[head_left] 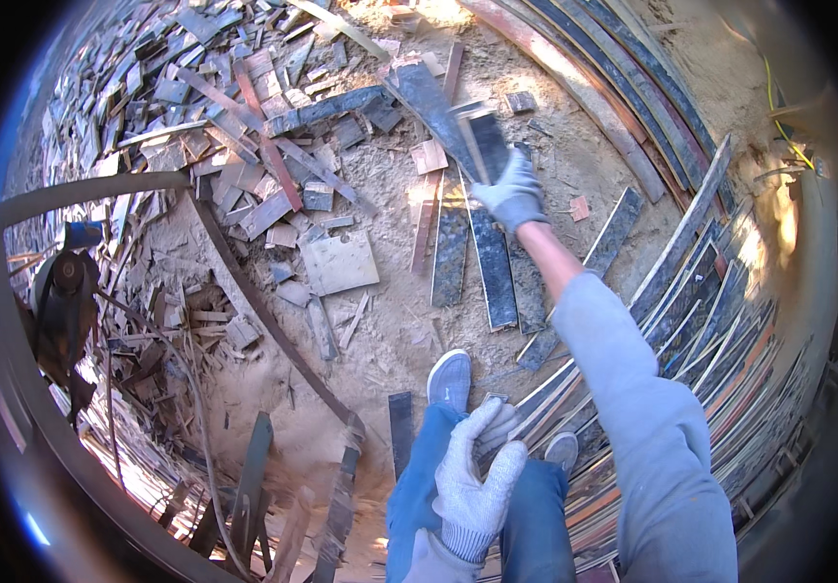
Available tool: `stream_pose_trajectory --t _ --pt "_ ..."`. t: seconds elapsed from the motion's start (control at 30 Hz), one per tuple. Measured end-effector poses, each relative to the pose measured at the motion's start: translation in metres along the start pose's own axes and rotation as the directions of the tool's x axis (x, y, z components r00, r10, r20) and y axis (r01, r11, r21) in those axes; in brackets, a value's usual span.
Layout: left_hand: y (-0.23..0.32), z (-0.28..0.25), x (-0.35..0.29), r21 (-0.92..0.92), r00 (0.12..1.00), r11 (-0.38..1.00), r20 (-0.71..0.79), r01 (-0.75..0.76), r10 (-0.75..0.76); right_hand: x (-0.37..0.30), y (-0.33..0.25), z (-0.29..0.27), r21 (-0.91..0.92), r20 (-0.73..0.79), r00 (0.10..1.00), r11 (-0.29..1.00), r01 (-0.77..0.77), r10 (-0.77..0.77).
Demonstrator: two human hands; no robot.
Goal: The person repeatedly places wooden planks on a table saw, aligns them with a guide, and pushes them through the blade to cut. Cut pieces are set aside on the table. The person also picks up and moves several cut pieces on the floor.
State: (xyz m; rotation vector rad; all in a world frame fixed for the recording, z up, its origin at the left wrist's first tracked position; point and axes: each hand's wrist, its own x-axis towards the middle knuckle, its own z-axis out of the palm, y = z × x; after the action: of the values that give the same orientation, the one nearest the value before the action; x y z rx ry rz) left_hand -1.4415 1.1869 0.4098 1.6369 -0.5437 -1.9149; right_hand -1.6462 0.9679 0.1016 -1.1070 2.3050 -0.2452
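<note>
My right hand [513, 193], in a light grey glove, reaches out ahead with its arm extended. Its fingers close on the lower end of a short dark board [484, 144], which is smeared by motion. Just beyond it a wider dark board [430, 105] lies slantwise on the ground. Long narrow dark boards [489, 257] with speckled faces lie below that hand. Close to my body, my left hand [477, 476], gloved the same way, hovers over my legs. Its thumb stands away from the curved fingers, and I see nothing in its grasp.
A large heap of wood offcuts [181, 92] spreads across the far left. Long planks [594, 83] curve along the far right, and stacked narrow strips [710, 340] fill the near right. A metal frame [254, 301] with a motor-like machine [64, 282] stands at left.
</note>
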Motion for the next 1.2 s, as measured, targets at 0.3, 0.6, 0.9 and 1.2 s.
stream_pose_trajectory --t 0.3,0.6,0.9,1.2 --pt "-0.006 -0.036 0.047 0.07 0.958 0.995 -0.282 0.065 -0.043 -0.097 -0.014 0.038 -0.031 0.237 0.971 0.998 0.05 -0.041" --pt "-0.044 -0.061 0.121 -0.008 0.891 0.998 -0.45 0.063 -0.06 -0.231 0.021 -0.065 0.559 0.722 0.475 0.829 0.029 -0.504" --pt "-0.018 -0.053 0.11 -0.087 0.908 0.995 -0.412 0.041 -0.073 -0.085 0.07 0.061 -0.098 0.109 0.891 0.897 -0.431 0.44" --pt "-0.013 -0.06 0.11 -0.329 0.94 0.943 -0.301 0.056 -0.161 -0.106 0.098 0.054 0.465 0.379 0.865 0.74 -0.486 0.329"
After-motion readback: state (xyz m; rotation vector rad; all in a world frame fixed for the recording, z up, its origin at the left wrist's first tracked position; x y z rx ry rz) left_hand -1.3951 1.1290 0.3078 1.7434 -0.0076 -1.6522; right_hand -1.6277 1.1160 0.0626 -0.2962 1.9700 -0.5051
